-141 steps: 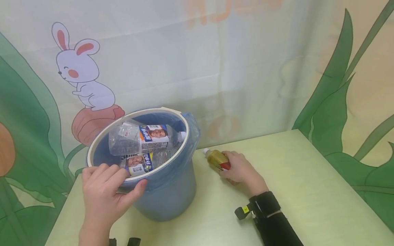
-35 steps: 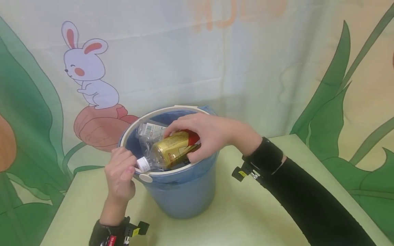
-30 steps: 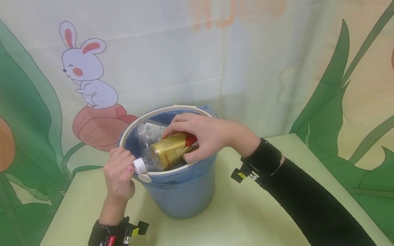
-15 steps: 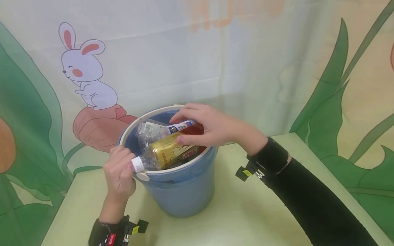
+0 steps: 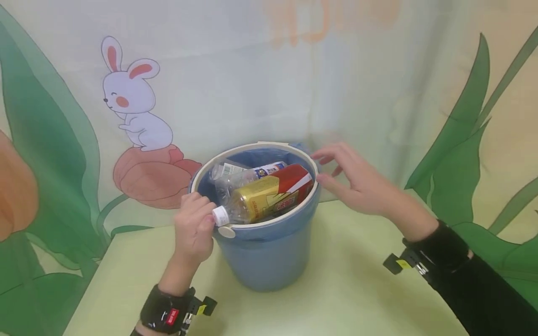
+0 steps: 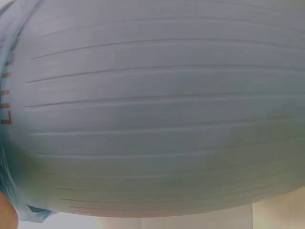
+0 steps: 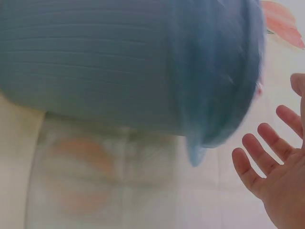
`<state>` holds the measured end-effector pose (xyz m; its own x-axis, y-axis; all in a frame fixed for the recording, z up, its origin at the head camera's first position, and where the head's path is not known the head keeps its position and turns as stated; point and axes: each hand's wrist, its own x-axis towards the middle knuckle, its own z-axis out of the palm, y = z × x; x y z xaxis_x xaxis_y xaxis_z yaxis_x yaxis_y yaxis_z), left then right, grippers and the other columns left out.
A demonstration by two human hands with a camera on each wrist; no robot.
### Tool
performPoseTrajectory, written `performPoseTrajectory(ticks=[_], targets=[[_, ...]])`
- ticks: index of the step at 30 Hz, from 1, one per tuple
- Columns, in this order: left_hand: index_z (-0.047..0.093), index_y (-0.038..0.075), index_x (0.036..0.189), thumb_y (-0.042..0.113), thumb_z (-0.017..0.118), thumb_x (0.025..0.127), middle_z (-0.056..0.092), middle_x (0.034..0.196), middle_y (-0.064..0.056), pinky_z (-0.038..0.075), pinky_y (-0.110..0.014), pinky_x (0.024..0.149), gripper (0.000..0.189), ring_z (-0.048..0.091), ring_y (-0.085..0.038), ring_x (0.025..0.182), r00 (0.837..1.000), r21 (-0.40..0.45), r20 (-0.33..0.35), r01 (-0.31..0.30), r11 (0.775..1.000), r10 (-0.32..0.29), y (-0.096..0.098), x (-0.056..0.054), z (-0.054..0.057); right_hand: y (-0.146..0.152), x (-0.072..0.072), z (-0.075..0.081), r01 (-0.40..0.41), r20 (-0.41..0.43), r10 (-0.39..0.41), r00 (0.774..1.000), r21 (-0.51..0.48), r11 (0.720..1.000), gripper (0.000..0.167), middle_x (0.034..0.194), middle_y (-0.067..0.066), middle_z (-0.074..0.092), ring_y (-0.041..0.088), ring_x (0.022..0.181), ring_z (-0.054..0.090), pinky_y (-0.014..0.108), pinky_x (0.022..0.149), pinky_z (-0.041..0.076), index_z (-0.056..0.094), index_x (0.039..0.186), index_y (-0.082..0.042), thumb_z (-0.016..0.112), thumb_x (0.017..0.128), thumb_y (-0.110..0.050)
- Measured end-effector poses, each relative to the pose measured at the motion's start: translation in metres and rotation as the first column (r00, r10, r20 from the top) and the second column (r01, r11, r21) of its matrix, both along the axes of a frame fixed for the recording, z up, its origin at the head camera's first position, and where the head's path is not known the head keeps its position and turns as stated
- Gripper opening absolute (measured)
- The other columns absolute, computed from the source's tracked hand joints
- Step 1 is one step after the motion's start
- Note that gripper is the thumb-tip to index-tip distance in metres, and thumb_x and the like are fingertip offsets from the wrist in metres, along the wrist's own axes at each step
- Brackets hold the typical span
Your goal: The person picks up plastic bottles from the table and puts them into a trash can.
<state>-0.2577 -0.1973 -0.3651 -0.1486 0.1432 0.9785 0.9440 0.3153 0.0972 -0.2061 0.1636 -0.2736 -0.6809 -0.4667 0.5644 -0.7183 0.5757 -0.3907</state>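
A blue trash bin (image 5: pixel 265 266) with a cream rim and blue liner bag stands on the table, leaning slightly toward the left hand. My left hand (image 5: pixel 193 228) grips its rim at the left, fingers curled, beside the white cap of a gold-and-red labelled drink bottle (image 5: pixel 262 198). That bottle lies slanted on top inside the bin, over clear plastic bottles (image 5: pixel 235 180). My right hand (image 5: pixel 357 182) hovers off the bin's right side with fingers spread, holding nothing. In the right wrist view the fingers (image 7: pixel 257 152) are apart from the bin. Ribbed bin wall (image 6: pixel 157 109) fills the left wrist view.
A pale green table (image 5: pixel 336 289) carries the bin. Behind it hangs a cloth backdrop (image 5: pixel 235 93) printed with a rabbit (image 5: pixel 134 102) and leaves. The liner bag (image 7: pixel 195 95) folds over the bin's outside.
My right hand brought the gold-labelled bottle from the table into the bin, let it go and drew back to the right. My left hand's fingers have curled over the rim.
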Motion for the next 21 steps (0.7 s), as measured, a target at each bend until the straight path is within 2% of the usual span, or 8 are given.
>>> performPoseTrajectory(ticks=[5, 8, 11, 13, 15, 18, 21], targets=[[0.048, 0.01, 0.067, 0.015, 0.042, 0.093, 0.038, 0.064, -0.001, 0.029, -0.042, 0.074, 0.027, 0.037, -0.025, 0.067, 1.0, -0.068, 0.004, 0.013, 0.998, -0.012, 0.016, -0.003, 0.003, 0.022, 0.024, -0.026, 0.073, 0.041, -0.075, 0.996, 0.047, 0.996, 0.054, 0.146, 0.004, 0.056, 0.018, 0.129, 0.055, 0.044, 0.095, 0.056, 0.054, 0.15, -0.011, 0.076, 0.101, -0.019], [0.047, 0.01, 0.07, 0.018, 0.04, 0.099, 0.038, 0.066, -0.001, 0.03, -0.044, 0.074, 0.031, 0.039, -0.025, 0.068, 1.0, -0.13, 0.003, -0.002, 0.991, 0.002, 0.021, -0.005, 0.008, 0.029, 0.034, -0.032, 0.101, 0.055, -0.106, 0.993, 0.08, 0.992, 0.053, 0.144, 0.001, 0.059, 0.017, 0.13, 0.056, 0.043, 0.096, 0.056, 0.055, 0.148, -0.014, 0.079, 0.101, -0.022], [0.048, 0.009, 0.076, 0.022, 0.036, 0.106, 0.042, 0.071, -0.003, 0.034, -0.045, 0.075, 0.035, 0.045, -0.027, 0.072, 1.0, -0.226, 0.012, -0.008, 0.974, 0.011, 0.017, -0.006, 0.013, 0.033, 0.044, -0.036, 0.109, 0.052, -0.117, 0.992, 0.133, 0.985, 0.05, 0.139, -0.001, 0.063, 0.018, 0.127, 0.06, 0.042, 0.094, 0.057, 0.059, 0.144, -0.015, 0.08, 0.1, -0.024], [0.054, 0.006, 0.084, 0.026, 0.035, 0.111, 0.053, 0.08, -0.007, 0.039, -0.048, 0.081, 0.038, 0.053, -0.03, 0.081, 1.0, -0.281, 0.027, 0.022, 0.959, -0.015, 0.011, -0.007, 0.017, 0.034, 0.051, -0.038, 0.107, 0.044, -0.116, 0.992, 0.17, 0.98, 0.048, 0.137, -0.001, 0.066, 0.018, 0.126, 0.063, 0.042, 0.093, 0.058, 0.061, 0.141, -0.015, 0.081, 0.099, -0.026], [0.058, 0.002, 0.096, 0.03, 0.035, 0.113, 0.062, 0.095, -0.013, 0.041, -0.05, 0.089, 0.04, 0.059, -0.035, 0.095, 0.998, -0.312, 0.049, 0.06, 0.948, -0.047, 0.003, -0.006, 0.02, 0.035, 0.059, -0.042, 0.108, 0.032, -0.117, 0.993, 0.206, 0.973, 0.048, 0.136, -0.002, 0.067, 0.019, 0.125, 0.064, 0.043, 0.094, 0.058, 0.063, 0.14, -0.015, 0.083, 0.098, -0.028], [0.057, -0.004, 0.112, 0.031, 0.042, 0.11, 0.065, 0.117, -0.023, 0.04, -0.052, 0.098, 0.039, 0.06, -0.042, 0.112, 0.997, -0.303, 0.038, 0.074, 0.95, -0.066, -0.01, 0.001, 0.025, 0.035, 0.068, -0.05, 0.111, 0.006, -0.116, 0.993, 0.264, 0.958, 0.051, 0.138, -0.004, 0.066, 0.019, 0.128, 0.063, 0.047, 0.101, 0.056, 0.064, 0.14, -0.016, 0.083, 0.098, -0.036], [0.055, -0.007, 0.113, 0.026, 0.051, 0.102, 0.063, 0.116, -0.026, 0.041, -0.05, 0.096, 0.035, 0.058, -0.044, 0.109, 0.999, -0.245, -0.03, 0.034, 0.969, -0.043, -0.018, 0.015, 0.027, 0.034, 0.08, -0.057, 0.111, -0.001, -0.117, 0.993, 0.313, 0.943, 0.056, 0.139, -0.007, 0.063, 0.018, 0.131, 0.06, 0.047, 0.108, 0.052, 0.064, 0.142, -0.02, 0.083, 0.097, -0.046]])
